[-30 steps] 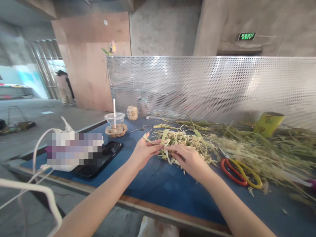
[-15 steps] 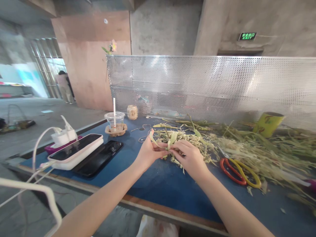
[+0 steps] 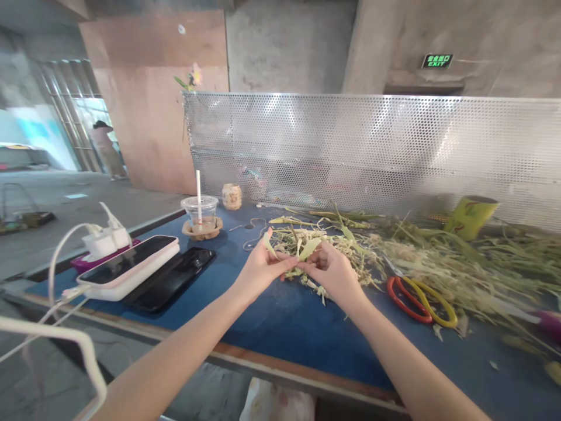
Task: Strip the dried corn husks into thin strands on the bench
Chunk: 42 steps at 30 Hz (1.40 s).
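My left hand (image 3: 262, 268) and my right hand (image 3: 335, 273) meet over the blue tabletop, fingertips pinched close together. Between them is a pale green leaf strip (image 3: 309, 249), its flat blade standing up above the fingers. Both hands grip it, the left from one side and the right from the other; the exact pinch point is partly hidden by the thumbs. Just behind and below lies a tangled heap of dried plant strips (image 3: 362, 257). Scissors with one red and one yellow handle (image 3: 409, 301) rest to the right of my right hand.
Longer green stalks (image 3: 512, 251) spread across the right side, near a tilted yellow-green can (image 3: 472, 217). At left are a black phone (image 3: 175, 280), a phone on a white block (image 3: 131, 266), a lidded cup with straw (image 3: 200, 213) and a small jar (image 3: 232, 197). A perforated metal panel (image 3: 307, 134) stands behind.
My right hand has turned and its fingers have lifted slightly around the leaf strip, whose blade now leans further right. The whole view has shifted a little.
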### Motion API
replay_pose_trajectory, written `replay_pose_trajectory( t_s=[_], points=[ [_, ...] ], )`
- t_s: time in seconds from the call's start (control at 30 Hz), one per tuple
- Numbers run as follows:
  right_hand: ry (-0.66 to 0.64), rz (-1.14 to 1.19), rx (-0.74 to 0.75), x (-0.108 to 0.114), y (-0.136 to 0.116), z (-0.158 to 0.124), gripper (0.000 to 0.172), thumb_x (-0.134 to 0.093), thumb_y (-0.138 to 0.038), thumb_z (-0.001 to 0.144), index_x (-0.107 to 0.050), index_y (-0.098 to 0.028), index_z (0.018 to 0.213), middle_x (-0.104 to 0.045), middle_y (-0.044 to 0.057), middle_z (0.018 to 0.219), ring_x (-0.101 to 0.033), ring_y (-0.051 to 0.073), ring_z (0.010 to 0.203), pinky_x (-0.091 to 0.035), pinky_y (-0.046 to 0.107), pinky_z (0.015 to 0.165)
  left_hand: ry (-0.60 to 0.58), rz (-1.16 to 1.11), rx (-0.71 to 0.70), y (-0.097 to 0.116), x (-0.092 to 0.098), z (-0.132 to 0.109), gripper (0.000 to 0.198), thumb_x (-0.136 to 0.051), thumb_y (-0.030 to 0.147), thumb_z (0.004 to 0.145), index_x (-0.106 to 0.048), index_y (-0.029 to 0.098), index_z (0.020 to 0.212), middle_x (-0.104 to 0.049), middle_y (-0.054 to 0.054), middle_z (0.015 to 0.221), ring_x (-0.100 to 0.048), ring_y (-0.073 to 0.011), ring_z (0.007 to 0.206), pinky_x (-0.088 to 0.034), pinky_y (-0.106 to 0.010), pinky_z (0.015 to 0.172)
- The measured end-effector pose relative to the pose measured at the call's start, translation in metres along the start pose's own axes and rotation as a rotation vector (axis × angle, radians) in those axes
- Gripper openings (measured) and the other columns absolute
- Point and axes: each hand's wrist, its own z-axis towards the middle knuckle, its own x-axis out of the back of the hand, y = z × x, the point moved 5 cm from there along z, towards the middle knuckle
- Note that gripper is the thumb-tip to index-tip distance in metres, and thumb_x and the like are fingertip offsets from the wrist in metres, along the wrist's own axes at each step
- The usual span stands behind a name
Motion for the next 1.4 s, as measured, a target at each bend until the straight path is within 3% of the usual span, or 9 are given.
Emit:
replay_pose_trajectory(
  t_s=[0.17,0.3,0.43,0.57,0.8,0.93,1.17,1.3,1.4],
  points=[
    [0.103,-0.171,0.286,0.006,-0.018,-0.004,0.010,-0.061,-0.026,0.073,-0.059,-0.020,0.081,-0.060,0.004,0.086,-0.057,0.015,0.070,-0.047,0.028,0.061,0.006,-0.083,0.045,-0.002,0.000,0.001,0.111,-0.072,0.018,0.062,0.007,0.009,0.139,-0.062,0.001,0.057,-0.047,-0.0081,0.043,-0.037,-0.022,0.045],
    [0.177,-0.216,0.494,0.010,-0.032,-0.011,0.009,-0.056,-0.020,0.078,-0.064,-0.021,0.077,-0.064,0.005,0.085,-0.058,0.018,0.082,-0.048,0.032,0.074,-0.037,-0.099,0.050,-0.006,-0.003,0.002,0.105,-0.071,0.019,0.064,0.003,0.010,0.139,-0.062,0.001,0.060,-0.046,-0.0074,0.045,-0.036,-0.021,0.044],
    [0.004,-0.320,0.659,0.000,-0.039,-0.018,0.022,-0.048,-0.015,0.084,-0.066,-0.025,0.092,-0.065,0.005,0.088,-0.058,0.016,0.083,-0.048,0.033,0.076,-0.060,-0.071,0.035,-0.007,-0.004,0.002,0.090,-0.072,0.017,0.061,-0.019,0.012,0.133,-0.054,0.008,0.052,-0.043,-0.0063,0.043,-0.033,-0.020,0.043],
    [-0.075,-0.363,0.616,0.000,-0.033,-0.016,0.025,-0.045,-0.015,0.085,-0.065,-0.023,0.098,-0.059,0.006,0.087,-0.056,0.016,0.082,-0.049,0.029,0.072,-0.169,-0.028,0.039,-0.008,-0.006,0.001,0.069,-0.072,0.015,0.061,-0.035,0.014,0.120,-0.055,0.007,0.057,-0.049,-0.0078,0.049,-0.037,-0.022,0.050],
    [-0.239,-0.392,0.614,0.005,-0.036,-0.014,0.022,-0.045,-0.014,0.084,-0.067,-0.018,0.088,-0.056,0.008,0.089,-0.053,0.016,0.084,-0.046,0.030,0.074,-0.287,-0.050,0.048,-0.009,-0.005,0.003,0.046,-0.068,0.023,0.069,-0.044,0.015,0.107,-0.063,0.000,0.071,-0.052,-0.0072,0.054,-0.040,-0.023,0.055],
    [-0.226,-0.337,0.573,0.009,-0.041,-0.012,0.022,-0.046,-0.014,0.083,-0.067,-0.021,0.089,-0.060,0.005,0.087,-0.052,0.016,0.086,-0.045,0.032,0.077,-0.300,-0.021,0.058,-0.010,-0.007,0.001,0.056,-0.068,0.018,0.068,-0.037,0.015,0.116,-0.062,0.000,0.071,-0.052,-0.0078,0.053,-0.040,-0.023,0.054],
    [-0.131,-0.425,0.309,0.000,-0.030,-0.004,0.021,-0.065,-0.035,0.070,-0.066,-0.023,0.088,-0.064,0.004,0.088,-0.053,0.023,0.090,-0.040,0.043,0.082,-0.336,0.234,0.025,-0.016,-0.016,-0.005,0.078,-0.064,0.020,0.070,-0.019,0.017,0.133,-0.053,0.005,0.061,-0.053,-0.0123,0.054,-0.041,-0.025,0.054],
    [-0.097,-0.343,0.293,-0.005,-0.027,-0.003,0.004,-0.066,-0.025,0.070,-0.068,-0.024,0.073,-0.066,0.004,0.088,-0.055,0.022,0.092,-0.039,0.042,0.084,-0.324,0.242,0.031,-0.017,-0.021,-0.008,0.096,-0.066,0.020,0.068,-0.001,0.016,0.139,-0.059,0.001,0.066,-0.056,-0.0154,0.057,-0.042,-0.026,0.054],
    [-0.069,-0.151,0.265,0.001,-0.028,-0.003,0.006,-0.061,-0.019,0.071,-0.064,-0.022,0.075,-0.065,0.003,0.091,-0.055,0.020,0.097,-0.040,0.039,0.086,-0.349,0.180,0.039,-0.016,-0.024,-0.008,0.105,-0.065,0.018,0.069,0.013,0.014,0.138,-0.063,-0.002,0.068,-0.057,-0.0152,0.058,-0.042,-0.025,0.054]
  ],
)
